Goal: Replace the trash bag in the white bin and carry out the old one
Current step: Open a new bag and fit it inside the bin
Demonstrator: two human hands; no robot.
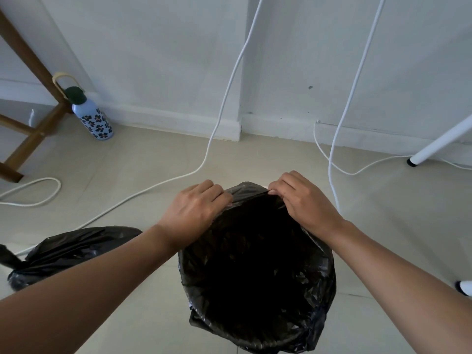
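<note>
Black plastic, the new trash bag point(258, 264), already lined the bin. Left hand point(196, 210) and right hand point(304, 200) each pinched its far edge over the rim. Beside it on the floor sat the tied old bag point(74, 249), not yet carried out.

The scene is lit softly and evenly — only faint shadows are cast beside the trash bag point(258, 264), its interior lost in black; straight lines are bowed outward from it.
</note>
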